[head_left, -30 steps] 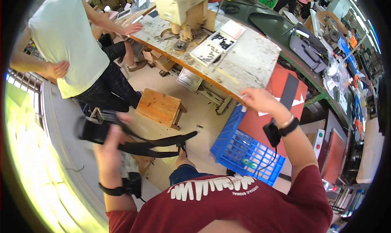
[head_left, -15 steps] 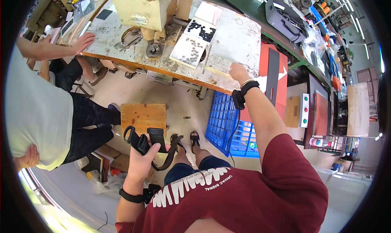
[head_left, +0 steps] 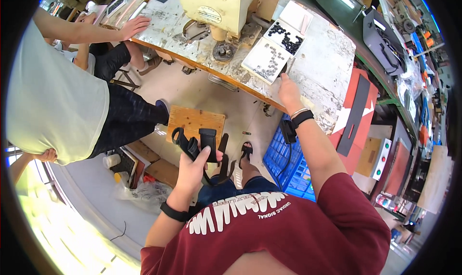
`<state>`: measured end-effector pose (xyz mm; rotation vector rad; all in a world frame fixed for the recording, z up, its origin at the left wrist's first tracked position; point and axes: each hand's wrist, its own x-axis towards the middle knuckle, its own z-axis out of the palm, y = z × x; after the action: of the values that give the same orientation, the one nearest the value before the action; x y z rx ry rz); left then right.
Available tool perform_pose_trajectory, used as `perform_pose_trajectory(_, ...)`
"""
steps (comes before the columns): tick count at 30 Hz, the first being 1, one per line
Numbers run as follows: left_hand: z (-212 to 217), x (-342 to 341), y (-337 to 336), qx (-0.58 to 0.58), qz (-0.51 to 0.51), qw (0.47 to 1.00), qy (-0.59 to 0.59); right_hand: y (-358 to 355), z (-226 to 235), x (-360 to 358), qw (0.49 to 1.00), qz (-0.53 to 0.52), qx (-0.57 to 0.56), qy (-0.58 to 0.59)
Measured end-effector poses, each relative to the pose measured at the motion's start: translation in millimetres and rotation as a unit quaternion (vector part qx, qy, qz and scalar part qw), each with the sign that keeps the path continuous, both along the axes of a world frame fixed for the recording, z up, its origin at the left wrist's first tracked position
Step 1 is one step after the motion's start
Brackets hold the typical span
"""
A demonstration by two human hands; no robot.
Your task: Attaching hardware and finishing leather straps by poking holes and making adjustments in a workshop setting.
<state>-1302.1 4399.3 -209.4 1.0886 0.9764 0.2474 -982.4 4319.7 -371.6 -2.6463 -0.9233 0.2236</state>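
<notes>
My left hand (head_left: 193,168) is closed round a bundle of black straps (head_left: 208,142). One end forms a loop above my thumb, and a long tail hangs in a curve beside my leg. My right hand (head_left: 289,93) reaches over the workbench, its fingers closed at the near right corner of a white tray (head_left: 250,65) of small silvery metal pieces. Whether anything sits between those fingertips is hidden. Behind that tray lies another white tray (head_left: 267,34) with small black round pieces. A cream-coloured machine (head_left: 211,8) with a round metal base stands left of the trays.
The worn workbench (head_left: 322,58) spans the far side. A wooden stool (head_left: 192,118) and a blue plastic crate (head_left: 293,171) stand on the floor below. Red sheets (head_left: 356,111) lie right of the bench. At left, another person (head_left: 57,92) rests a hand on the bench edge.
My right hand has moved from the bench's front area over to the tray corner. The view has shifted left, and my left hand still holds the straps.
</notes>
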Motion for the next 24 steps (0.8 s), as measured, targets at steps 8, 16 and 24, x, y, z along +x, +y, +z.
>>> perform_pose_trajectory(8, -11, 7, 25, -0.014, 0.008, 0.998, -0.053, -99, 73, -47, 0.944, -0.154, 0.027, 0.291)
perform_pose_trajectory(16, 3, 2, 38, 0.027, -0.042, 0.998, -0.04, -45, 202, -194, 0.959, 0.187, 0.212, -0.005)
perform_pose_trajectory(24, 14, -14, 28, 0.082, -0.03, 0.991, -0.099, -46, 227, -237, 0.952, 0.245, 0.157, -0.097)
